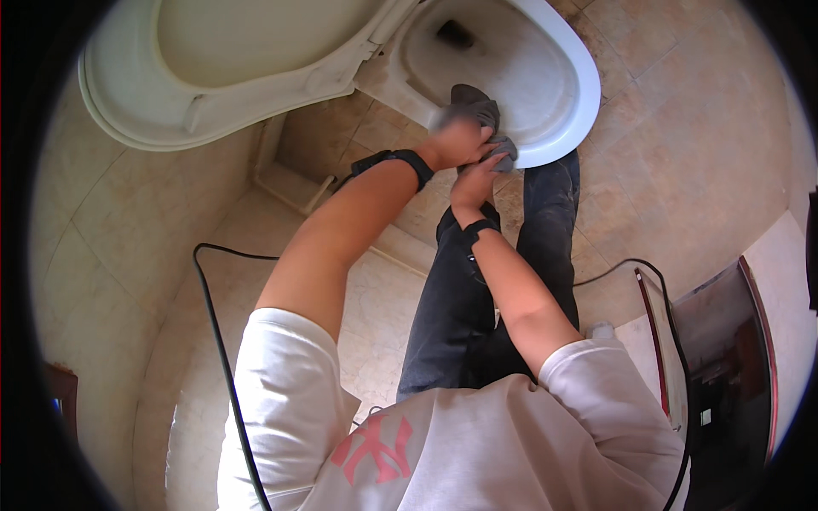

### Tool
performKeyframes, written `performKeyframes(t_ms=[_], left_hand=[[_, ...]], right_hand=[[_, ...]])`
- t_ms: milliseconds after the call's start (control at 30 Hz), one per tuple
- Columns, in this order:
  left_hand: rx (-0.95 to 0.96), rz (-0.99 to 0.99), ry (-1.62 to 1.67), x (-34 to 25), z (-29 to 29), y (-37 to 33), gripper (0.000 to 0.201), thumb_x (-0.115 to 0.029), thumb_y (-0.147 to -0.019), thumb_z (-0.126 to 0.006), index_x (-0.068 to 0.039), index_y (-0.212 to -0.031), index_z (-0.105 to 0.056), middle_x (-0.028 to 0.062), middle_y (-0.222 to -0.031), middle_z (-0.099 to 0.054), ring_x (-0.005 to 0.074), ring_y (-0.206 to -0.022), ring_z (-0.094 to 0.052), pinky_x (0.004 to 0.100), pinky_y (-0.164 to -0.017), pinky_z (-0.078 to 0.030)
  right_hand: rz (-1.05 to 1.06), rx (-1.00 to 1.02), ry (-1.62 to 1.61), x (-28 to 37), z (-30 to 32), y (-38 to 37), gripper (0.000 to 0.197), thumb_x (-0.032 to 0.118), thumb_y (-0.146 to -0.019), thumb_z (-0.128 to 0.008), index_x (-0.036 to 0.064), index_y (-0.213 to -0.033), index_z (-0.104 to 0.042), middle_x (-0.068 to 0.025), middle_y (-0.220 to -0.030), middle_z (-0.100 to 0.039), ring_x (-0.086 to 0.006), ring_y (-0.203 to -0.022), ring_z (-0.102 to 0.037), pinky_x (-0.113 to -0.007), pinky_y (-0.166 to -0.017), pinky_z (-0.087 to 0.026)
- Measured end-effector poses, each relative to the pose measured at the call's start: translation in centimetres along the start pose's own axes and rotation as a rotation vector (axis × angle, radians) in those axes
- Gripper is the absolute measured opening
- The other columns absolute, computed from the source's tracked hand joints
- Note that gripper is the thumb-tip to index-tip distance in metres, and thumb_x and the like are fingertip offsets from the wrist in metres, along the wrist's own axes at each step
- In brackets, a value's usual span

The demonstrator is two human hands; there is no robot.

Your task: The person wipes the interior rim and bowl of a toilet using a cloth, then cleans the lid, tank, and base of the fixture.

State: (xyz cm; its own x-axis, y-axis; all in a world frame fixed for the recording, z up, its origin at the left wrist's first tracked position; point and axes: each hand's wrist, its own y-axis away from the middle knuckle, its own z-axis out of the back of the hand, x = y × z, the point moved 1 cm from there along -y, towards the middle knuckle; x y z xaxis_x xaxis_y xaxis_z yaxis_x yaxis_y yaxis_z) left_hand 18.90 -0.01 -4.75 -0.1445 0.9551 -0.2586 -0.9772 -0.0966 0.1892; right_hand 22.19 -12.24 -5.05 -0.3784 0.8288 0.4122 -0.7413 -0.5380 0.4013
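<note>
1. Left hand (460,140): positioned at the near edge of the toilet bowl. The fingers are bent over a gray cloth (477,106), gripping it (blur hides part of the hand, so the exact placement of each finger cannot be told).
2. Right hand (475,181): positioned just below the left hand, nearer the body. The fingers are drawn narrow and hold the lower part of the same cloth.
3. Gray cloth: bunched between and beyond the hands at the near rim. Its upper part extends over the bowl interior; its lower part lies beside the rim's near end.
4. Toilet bowl (582,94): white, with gray-brown discoloration inside and a dark outlet toward the far side.
5. Toilet seat (247,111): raised together with its lid, left of the bowl.
6. Wrists: a black band (409,162) is fitted on the left and a dark wristband (477,230) on the right.
7. Surroundings: a pale pipe (290,194) runs at the left, tan floor tiles (630,196) surround the bowl, and a black cable (209,298) loops beside the left arm. The person's dark trousers (443,315) extend toward the bowl.
</note>
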Motion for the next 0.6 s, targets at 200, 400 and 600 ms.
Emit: performKeyframes(t_ms=[200, 400, 600], left_hand=[[0.106, 0.053, -0.108, -1.0, 6.3, 0.5, 0.031, -0.023, -0.081, -0.058, -0.020, -0.110, -0.069, 0.0029, -0.085, -0.054, 0.0191, -0.066, -0.057, 0.0306, -0.053, -0.045], [-0.008, 0.475, -0.021, -3.4, 17.3, -1.2, 0.049, -0.019, -0.082, -0.057, -0.018, -0.131, -0.058, 0.0035, -0.087, -0.057, 0.0203, -0.069, -0.064, 0.0331, -0.052, -0.052], [-0.018, 0.886, -0.018, -5.4, 21.8, -3.8, 0.058, -0.018, -0.081, -0.059, -0.010, -0.138, -0.051, 0.0076, -0.085, -0.061, 0.0219, -0.059, -0.064, 0.0339, -0.047, -0.051]], right_hand=[[0.150, 0.268, -0.226, 2.2, 5.8, -0.5, 0.071, 0.021, -0.091, -0.062, -0.0073, -0.145, -0.026, -0.0356, -0.125, -0.049, -0.0489, -0.109, -0.054, -0.049, -0.089, -0.045], [0.438, 0.289, -0.270, 2.5, 14.4, -5.6, 0.067, 0.025, -0.088, -0.067, 0.0040, -0.144, -0.036, -0.0323, -0.132, -0.045, -0.0481, -0.106, -0.056, -0.048, -0.082, -0.050], [0.819, 0.394, -0.061, 8.1, 23.2, -12.3, 0.066, 0.022, -0.086, -0.068, 0.0183, -0.145, -0.040, -0.0287, -0.128, -0.048, -0.0452, -0.102, -0.059, -0.047, -0.079, -0.052]])
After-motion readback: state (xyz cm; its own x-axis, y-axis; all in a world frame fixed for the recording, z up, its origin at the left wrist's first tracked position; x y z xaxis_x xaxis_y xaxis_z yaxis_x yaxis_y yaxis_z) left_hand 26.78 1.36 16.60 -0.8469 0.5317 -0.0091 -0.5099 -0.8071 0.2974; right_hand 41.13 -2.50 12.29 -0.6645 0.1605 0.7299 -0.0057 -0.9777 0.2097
